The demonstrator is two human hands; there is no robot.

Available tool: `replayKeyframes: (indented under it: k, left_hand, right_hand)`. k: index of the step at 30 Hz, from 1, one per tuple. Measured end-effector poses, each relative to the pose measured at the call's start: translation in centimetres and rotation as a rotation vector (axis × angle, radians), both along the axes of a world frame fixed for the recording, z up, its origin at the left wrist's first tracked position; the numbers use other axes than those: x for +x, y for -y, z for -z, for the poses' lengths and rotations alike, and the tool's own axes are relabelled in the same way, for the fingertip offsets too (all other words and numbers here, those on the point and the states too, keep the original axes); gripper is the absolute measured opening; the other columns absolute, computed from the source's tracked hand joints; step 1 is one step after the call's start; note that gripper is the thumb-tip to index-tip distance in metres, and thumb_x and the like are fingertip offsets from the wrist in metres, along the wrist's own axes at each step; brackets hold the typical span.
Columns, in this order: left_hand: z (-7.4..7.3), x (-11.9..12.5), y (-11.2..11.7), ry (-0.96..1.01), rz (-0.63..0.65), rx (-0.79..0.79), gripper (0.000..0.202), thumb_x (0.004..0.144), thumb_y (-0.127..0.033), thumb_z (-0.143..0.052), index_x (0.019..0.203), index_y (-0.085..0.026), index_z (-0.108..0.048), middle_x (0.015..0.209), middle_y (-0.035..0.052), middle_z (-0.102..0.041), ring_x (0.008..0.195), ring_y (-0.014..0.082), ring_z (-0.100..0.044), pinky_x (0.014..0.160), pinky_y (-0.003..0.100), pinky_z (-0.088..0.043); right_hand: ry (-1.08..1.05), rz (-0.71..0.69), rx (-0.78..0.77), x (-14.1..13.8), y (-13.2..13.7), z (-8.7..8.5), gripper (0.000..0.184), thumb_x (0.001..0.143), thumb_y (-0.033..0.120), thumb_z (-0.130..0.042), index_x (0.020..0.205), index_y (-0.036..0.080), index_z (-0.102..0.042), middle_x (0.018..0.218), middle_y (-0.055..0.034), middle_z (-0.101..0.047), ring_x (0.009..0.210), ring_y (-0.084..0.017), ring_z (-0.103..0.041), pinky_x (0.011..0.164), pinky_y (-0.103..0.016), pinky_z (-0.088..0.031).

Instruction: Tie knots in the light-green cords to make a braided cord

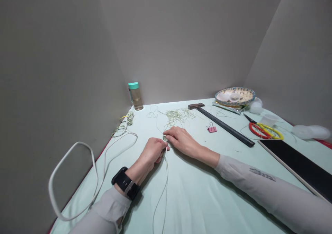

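My left hand (153,150), with a black watch on its wrist, is closed with thumb and fingertip pinching thin pale cord (166,170). Two strands of the cord run down from the pinch toward the near edge. My right hand (181,140) bends over from the right, its thumb and index finger closed on a small green knotted bit of cord (164,137). The fingertips of both hands are almost touching and partly hide the knot. Just beyond them lies a loose tangle of green-and-white cord (176,117), linked to the work by a strand.
A hammer (223,125) lies right of the hands, beside a pink binder clip (212,128). Farther right are scissors (264,130), a black tablet (298,166) and a woven basket (249,95). A bottle (136,97), a cord bundle (127,121) and a white cable (53,184) are left.
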State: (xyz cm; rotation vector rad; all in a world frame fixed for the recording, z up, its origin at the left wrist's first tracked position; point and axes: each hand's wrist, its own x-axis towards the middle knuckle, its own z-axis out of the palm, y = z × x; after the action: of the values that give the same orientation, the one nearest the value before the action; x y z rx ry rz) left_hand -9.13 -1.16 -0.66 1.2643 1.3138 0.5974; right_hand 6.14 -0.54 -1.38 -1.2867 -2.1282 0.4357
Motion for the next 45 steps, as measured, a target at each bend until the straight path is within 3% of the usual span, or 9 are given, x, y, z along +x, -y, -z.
replayKeyframes:
  k: [4, 8, 11, 15, 20, 26, 35, 40, 45]
  left_hand:
    - [0.0, 0.3, 0.3, -0.05, -0.001, 0.031, 0.023, 0.094, -0.035, -0.058, 0.091, -0.013, -0.063, 0.075, -0.0015, -0.062, 0.053, 0.0084, -0.055, 0.047, 0.022, -0.048]
    - [-0.3, 0.4, 0.6, -0.086, 0.023, 0.046, 0.022, 0.094, -0.034, -0.058, 0.092, -0.013, -0.062, 0.075, -0.0017, -0.062, 0.052, 0.008, -0.054, 0.046, 0.021, -0.047]
    - [-0.6, 0.0, 0.7, -0.11, 0.06, 0.036, 0.021, 0.094, -0.033, -0.058, 0.092, -0.013, -0.062, 0.075, -0.0021, -0.061, 0.051, 0.0076, -0.054, 0.045, 0.02, -0.046]
    - [-1.2, -1.3, 1.1, -0.136, 0.123, 0.018, 0.021, 0.094, -0.032, -0.058, 0.087, -0.013, -0.061, 0.066, -0.0054, -0.056, 0.044, 0.005, -0.045, 0.039, 0.018, -0.039]
    - [-2.0, -3.0, 2.1, -0.173, 0.197, 0.036, 0.027, 0.096, -0.034, -0.055, 0.078, -0.014, -0.059, 0.057, -0.009, -0.048, 0.037, 0.0034, -0.034, 0.034, 0.017, -0.03]
    - [-2.0, -3.3, 2.3, -0.236, 0.235, 0.072, 0.029, 0.096, -0.036, -0.054, 0.078, -0.014, -0.059, 0.058, -0.0077, -0.052, 0.038, 0.004, -0.037, 0.035, 0.017, -0.032]
    - [-2.2, -3.2, 2.5, -0.307, 0.301, 0.112, 0.028, 0.096, -0.036, -0.054, 0.079, -0.014, -0.06, 0.059, -0.0077, -0.052, 0.038, 0.0042, -0.038, 0.036, 0.017, -0.033]
    - [-2.5, -3.7, 3.5, -0.345, 0.375, 0.094, 0.03, 0.096, -0.037, -0.053, 0.079, -0.014, -0.059, 0.058, -0.0079, -0.052, 0.037, 0.0039, -0.035, 0.035, 0.018, -0.031]
    - [-2.7, -4.6, 4.9, -0.402, 0.463, 0.096, 0.033, 0.096, -0.041, -0.051, 0.079, -0.015, -0.059, 0.057, -0.008, -0.052, 0.037, 0.0049, -0.035, 0.037, 0.019, -0.031]
  right_hand:
    - [0.019, -0.006, 0.105, 0.2, 2.3, 0.6, 0.033, 0.097, 0.029, -0.053, 0.129, 0.018, -0.053, 0.119, -0.0086, -0.061, 0.109, -0.023, -0.059, 0.094, -0.046, -0.049]
    - [0.131, -0.118, 0.118, 0.3, 3.8, 0.9, 0.027, 0.096, 0.03, -0.054, 0.119, 0.016, -0.058, 0.111, -0.0068, -0.063, 0.102, -0.021, -0.061, 0.091, -0.044, -0.05]
    - [0.205, -0.174, 0.123, 0.5, 4.1, 1.2, 0.025, 0.096, 0.028, -0.055, 0.117, 0.015, -0.059, 0.113, -0.0069, -0.063, 0.107, -0.023, -0.06, 0.097, -0.048, -0.046]
    - [0.282, -0.202, 0.132, 0.8, 3.9, 1.8, 0.035, 0.095, 0.025, -0.056, 0.129, 0.017, -0.053, 0.133, -0.0101, -0.055, 0.127, -0.028, -0.049, 0.107, -0.056, -0.035]
    - [0.342, -0.2, 0.139, 0.9, 3.8, 2.1, 0.041, 0.095, 0.021, -0.056, 0.135, 0.018, -0.05, 0.143, -0.0109, -0.048, 0.133, -0.03, -0.043, 0.11, -0.058, -0.031]
    - [0.384, -0.24, 0.15, 0.8, 5.4, 1.5, 0.049, 0.097, 0.008, -0.037, 0.146, 0.012, -0.036, 0.153, -0.0146, -0.037, 0.145, -0.026, -0.025, 0.117, -0.055, -0.017]
    - [0.414, -0.434, 0.025, 1.9, 11.4, 0.1, 0.058, 0.1, 0.035, -0.04, 0.15, 0.009, -0.03, 0.156, -0.0152, -0.028, 0.148, -0.023, -0.02, 0.122, -0.045, -0.005]
    - [0.381, -0.506, -0.036, 2.6, 14.8, -1.5, 0.052, 0.098, 0.035, -0.045, 0.148, 0.021, -0.036, 0.154, -0.008, -0.037, 0.146, -0.023, -0.025, 0.12, -0.049, -0.008]
    - [0.354, -0.529, -0.092, 2.5, 16.2, -2.4, 0.049, 0.099, 0.037, -0.043, 0.146, 0.023, -0.038, 0.151, -0.0066, -0.042, 0.142, -0.025, -0.031, 0.118, -0.054, -0.014]
